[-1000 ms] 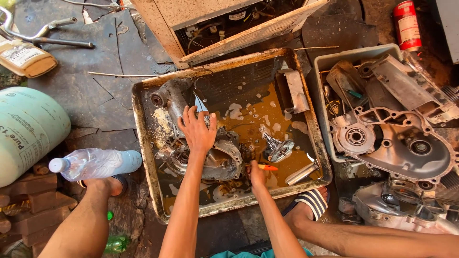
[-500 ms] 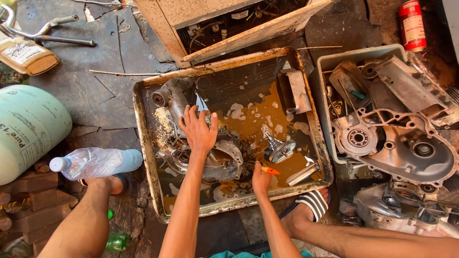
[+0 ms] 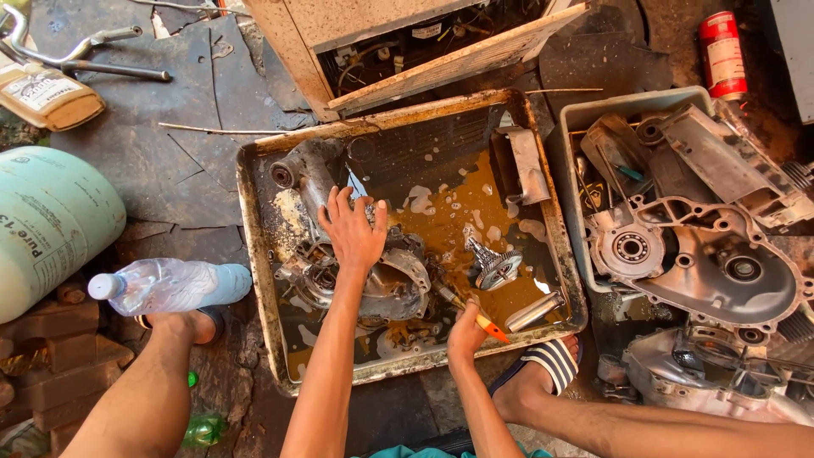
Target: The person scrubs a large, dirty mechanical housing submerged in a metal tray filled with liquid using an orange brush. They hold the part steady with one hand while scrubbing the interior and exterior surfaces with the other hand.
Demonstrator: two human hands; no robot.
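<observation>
A dented metal tray [image 3: 254, 254] on the ground holds brown soapy liquid and greasy engine parts. My left hand [image 3: 354, 231] lies flat, fingers spread, on top of a large engine casing [image 3: 386, 284] in the tray's left half. My right hand [image 3: 466, 332] is closed around a small brush with an orange handle [image 3: 490, 326], its tip toward the casing's right side. A toothed gear [image 3: 494, 268] stands in the liquid just right of the brush, and a metal cylinder [image 3: 534, 311] lies near the tray's front right corner.
A grey bin [image 3: 570, 161] at the right holds large engine covers [image 3: 708, 263]. A plastic water bottle [image 3: 170, 285] lies left of the tray beside a green gas cylinder [image 3: 51, 225]. My sandalled foot [image 3: 547, 366] rests by the tray's front. A red can [image 3: 722, 53] stands at the top right.
My left hand stays pressed on the casing. My right hand with the brush has shifted slightly along the casing's right side. The view has drifted a little.
</observation>
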